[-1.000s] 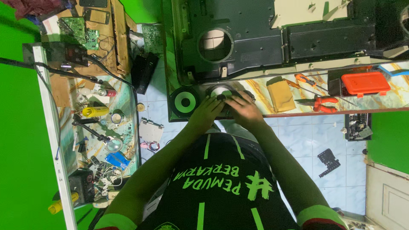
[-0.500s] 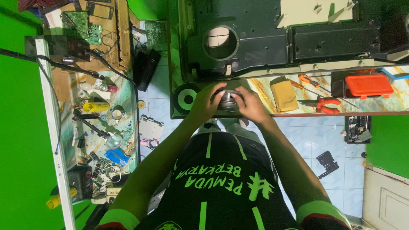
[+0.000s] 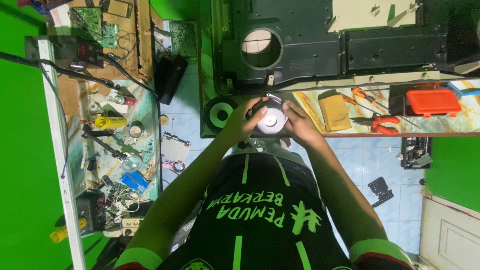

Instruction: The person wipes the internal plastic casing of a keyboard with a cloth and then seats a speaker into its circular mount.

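A big dark plastic back panel (image 3: 320,45), with a round hole (image 3: 261,48) through it, lies across the far part of the counter (image 3: 310,102), whose near strip shows a marbled pattern. To the left stands a glass-topped side counter (image 3: 107,145) crowded with small tools and parts (a yellow cylinder (image 3: 110,122) stands out among them). On the marbled strip, right of the hands, lie an orange-lidded box (image 3: 433,101), a tan sponge-like block (image 3: 334,112) and red-handled pliers (image 3: 380,121). A second speaker (image 3: 220,114), black with a green cone, rests at the counter's near left corner.

Between the two hands, at the counter's near edge just above the person's chest, is a small round speaker (image 3: 270,119), its shiny magnet back facing up. The left hand (image 3: 247,121) is curled around its left rim, fingers closed onto it. The right hand (image 3: 296,121) cups the right rim, fingers likewise pressed against the speaker.
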